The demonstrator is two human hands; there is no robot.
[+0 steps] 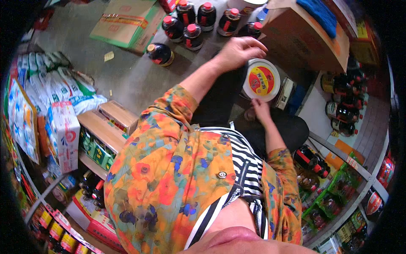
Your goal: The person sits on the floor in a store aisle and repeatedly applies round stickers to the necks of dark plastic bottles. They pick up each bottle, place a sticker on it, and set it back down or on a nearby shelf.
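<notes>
A round white tub lid [262, 80] with a red and yellow label lies before me, between my dark-trousered legs. My left hand [242, 50] hovers at its far left edge, fingers bent and slightly blurred, with nothing visible in it. At the near rim, the fingertips of my right hand [260, 109] touch the lid; whether they grip it is not clear. Dark bottles with red caps [192, 36] stand on the floor beyond my left hand. Nearer and to the left is a dark bottle with a tan cap [160, 54].
An open cardboard box [301, 38] with a blue cloth [320, 16] is at upper right. A taped carton [123, 25] lies at upper left. Shelves with bottles [342, 111] flank me on the right; packaged bags [60, 85] and boxes [65, 136] are stacked left.
</notes>
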